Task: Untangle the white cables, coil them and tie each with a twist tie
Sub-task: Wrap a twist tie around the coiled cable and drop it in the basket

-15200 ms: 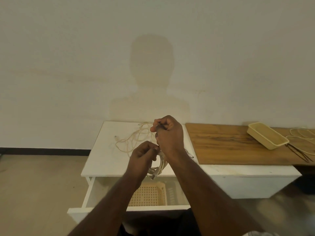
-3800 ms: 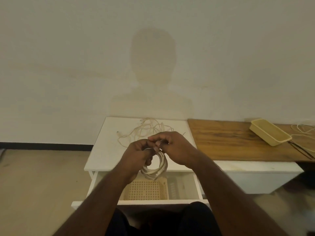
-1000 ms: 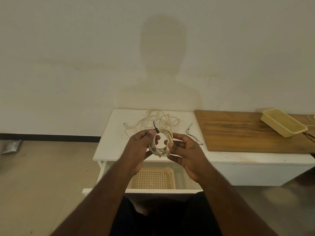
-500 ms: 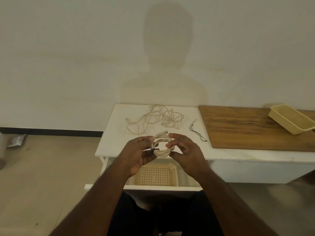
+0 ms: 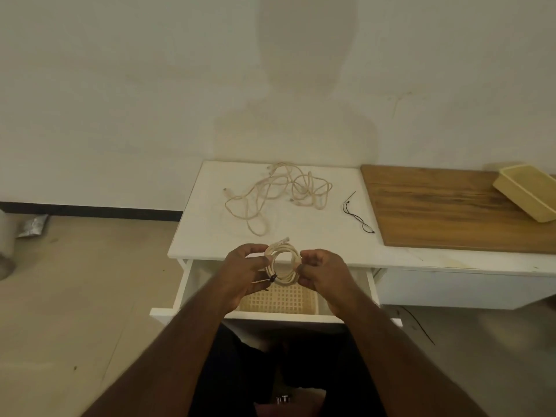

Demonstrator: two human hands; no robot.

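Note:
A coiled white cable [image 5: 282,256] hangs in the air over the front edge of the white cabinet top [image 5: 210,236]. My left hand [image 5: 245,270] pinches its left side, where a black twist tie [image 5: 273,277] wraps the coil. My right hand [image 5: 320,270] pinches the coil's right side. A tangle of loose white cables [image 5: 279,191] lies at the back of the cabinet top. A spare black twist tie [image 5: 356,213] lies to the right of the tangle.
Below my hands the cabinet drawer [image 5: 183,284] stands open with a beige perforated basket [image 5: 278,302] inside. A wooden board [image 5: 445,206] lies to the right, with a yellow tray [image 5: 526,195] on its far end. The wall is close behind.
The coil has come down from chest height to just above the open drawer. The twist tie end that stood up on top now sits at the coil's lower left.

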